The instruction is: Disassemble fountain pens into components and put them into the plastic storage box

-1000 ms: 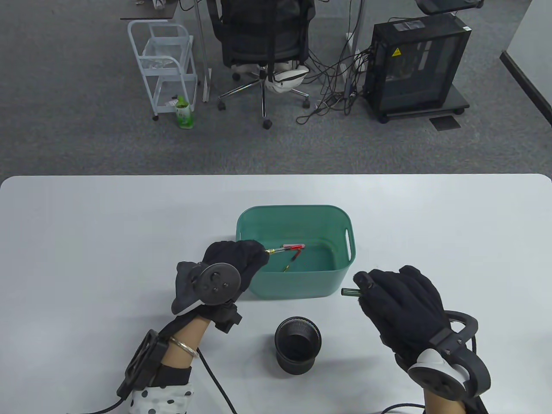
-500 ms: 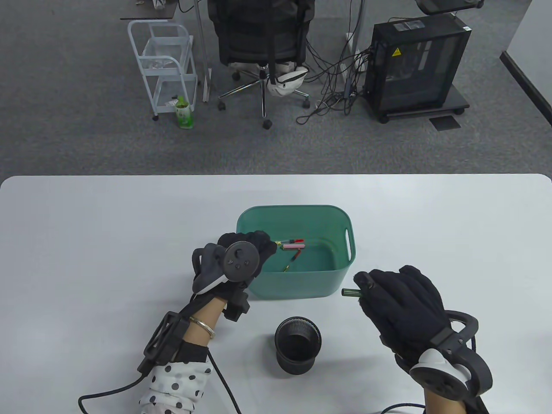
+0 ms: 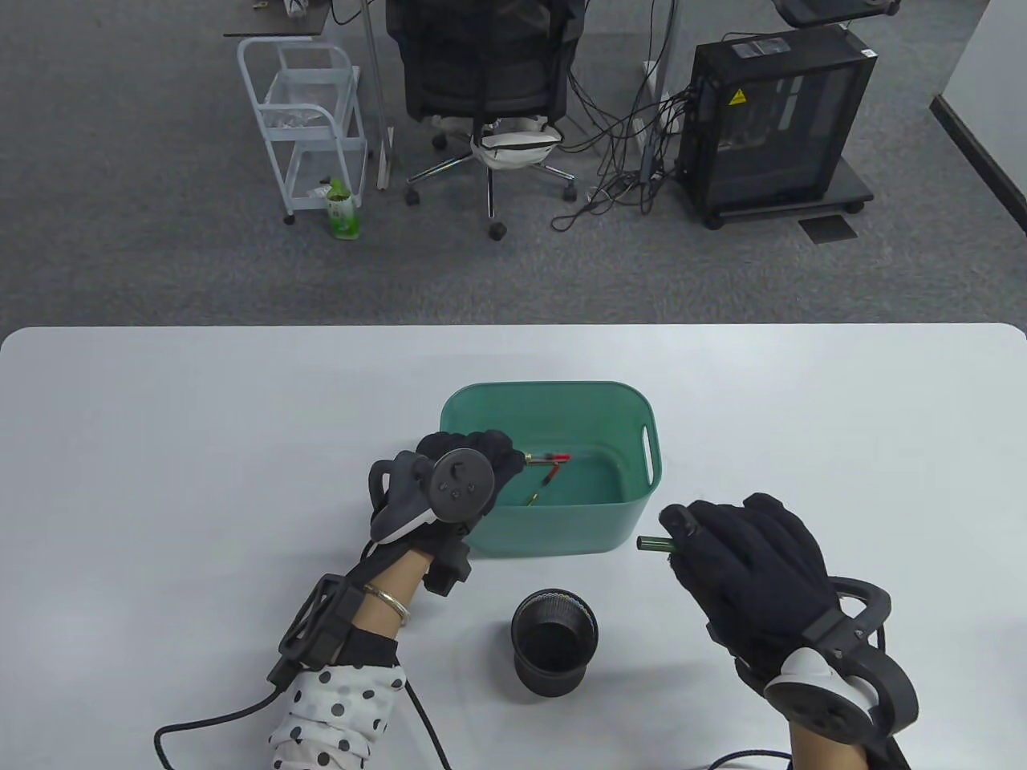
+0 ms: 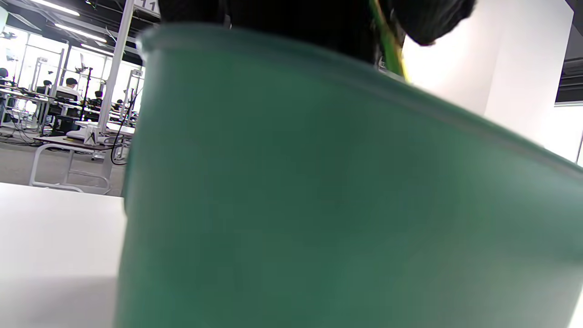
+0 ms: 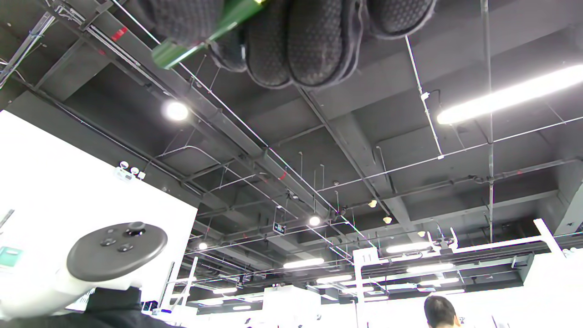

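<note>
Over the near-left rim of the green storage box [image 3: 634,513], the left hand [image 3: 469,473] pinches a red-and-gold pen part [image 3: 550,459] above another pen piece [image 3: 542,487] inside. Beside the box's right wall, the right hand [image 3: 746,561] grips a dark green barrel [image 3: 651,544] on the table [image 3: 200,449].

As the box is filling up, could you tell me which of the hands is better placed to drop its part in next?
Left. The left hand is already over the green storage box; the right hand holds its green pen piece outside it.
</note>
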Demonstrator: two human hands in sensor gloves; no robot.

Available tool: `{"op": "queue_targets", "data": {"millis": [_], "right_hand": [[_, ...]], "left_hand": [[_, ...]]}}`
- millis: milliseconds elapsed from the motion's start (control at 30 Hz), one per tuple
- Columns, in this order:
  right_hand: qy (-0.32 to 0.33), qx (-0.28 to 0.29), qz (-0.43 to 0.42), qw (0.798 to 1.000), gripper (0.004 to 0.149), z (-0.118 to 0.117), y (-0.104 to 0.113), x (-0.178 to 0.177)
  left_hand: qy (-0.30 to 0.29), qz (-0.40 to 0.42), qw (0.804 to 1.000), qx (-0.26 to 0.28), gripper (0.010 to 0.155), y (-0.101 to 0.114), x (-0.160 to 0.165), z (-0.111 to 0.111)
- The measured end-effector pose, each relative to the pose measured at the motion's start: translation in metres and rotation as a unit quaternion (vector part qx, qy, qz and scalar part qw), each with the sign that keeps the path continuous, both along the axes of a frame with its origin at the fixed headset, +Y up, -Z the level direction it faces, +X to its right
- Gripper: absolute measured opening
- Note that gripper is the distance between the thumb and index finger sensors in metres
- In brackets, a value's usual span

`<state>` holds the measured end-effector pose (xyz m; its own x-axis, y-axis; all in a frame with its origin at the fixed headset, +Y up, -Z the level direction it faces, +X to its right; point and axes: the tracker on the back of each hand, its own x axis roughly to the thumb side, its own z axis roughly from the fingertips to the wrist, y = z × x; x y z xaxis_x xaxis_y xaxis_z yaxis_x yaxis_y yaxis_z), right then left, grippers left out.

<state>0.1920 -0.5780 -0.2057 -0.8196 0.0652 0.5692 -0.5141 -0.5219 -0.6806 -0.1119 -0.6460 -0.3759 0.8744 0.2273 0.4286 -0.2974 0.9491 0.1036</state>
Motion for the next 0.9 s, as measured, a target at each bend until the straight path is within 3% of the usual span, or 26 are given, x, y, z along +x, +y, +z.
{"op": "queue_targets", "data": {"millis": [433, 900], "right_hand": [[0.001, -0.004, 0.004, 1.0, 0.043, -0.001, 0.0, -0.002], [0.001, -0.009, 0.012, 1.0, 0.043, -0.002, -0.001, -0.005]], "left_hand": [[-0.02, -0.019, 0.999, -0.019, 0.068, 0.008, -0.009, 0.016], [-0.02, -0.062, 0.998, -0.019, 0.072, 0.006, -0.034, 0.058]]}}
